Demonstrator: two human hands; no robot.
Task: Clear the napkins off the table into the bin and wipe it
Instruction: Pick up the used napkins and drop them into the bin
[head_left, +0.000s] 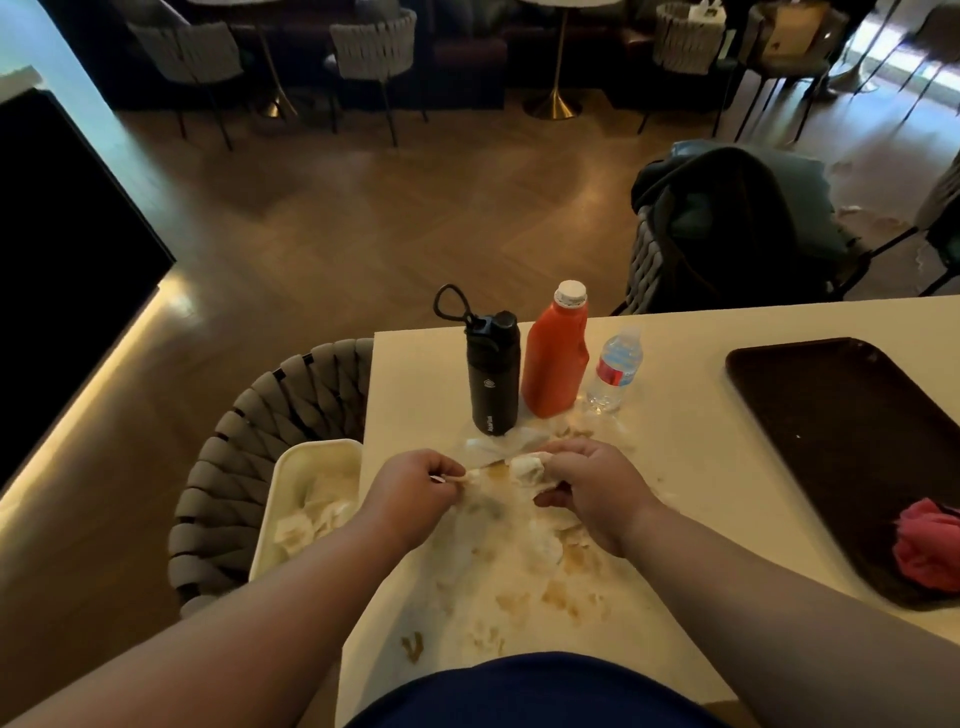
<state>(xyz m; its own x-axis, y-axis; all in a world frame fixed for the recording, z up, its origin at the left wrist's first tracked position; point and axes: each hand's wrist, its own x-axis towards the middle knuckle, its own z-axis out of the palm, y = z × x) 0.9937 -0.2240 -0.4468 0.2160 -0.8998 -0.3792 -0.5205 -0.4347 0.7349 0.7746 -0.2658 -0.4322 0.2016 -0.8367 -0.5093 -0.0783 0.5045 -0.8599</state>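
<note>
Obs.: both hands work one crumpled, brown-stained white paper napkin (527, 467), held just above the white rectangular table (675, 467), in front of the bottles. Grip: left hand (415, 491) pinches a twisted end of it between thumb and fingertips; right hand (592, 493) has its fingers curled round the bulkier wad. Handling, as judged: very light, limp, no stiffness. Where wet it will likely tear if the ends are pulled apart, so gather it into one fist and lift by the drier bulk, not the thin tail. More soaked napkin sheets (540, 545) lie plastered flat on the table beneath and near the hands; these look stuck and will probably need peeling from an edge (scraps may stay behind). One cleaner flat napkin (498, 444) lies at the foot of the black flask with loop lid (493, 374). Counts: bin — one, an off-white rectangular plastic tub (280, 478) on the woven grey chair (249, 415) at the table's left edge, already holding several crumpled napkins (317, 519) (exact number cannot be told). Loose napkins on the table: at least three, merged, not separable. Bottles: three, the flask, an orange squeeze bottle with white cap (556, 358) and a small clear water bottle (615, 369). One dark brown tray (831, 441) on the right, with one crumpled pink cloth (927, 545) on it — likely the wiper. Brown spill stains (558, 595): many.
</note>
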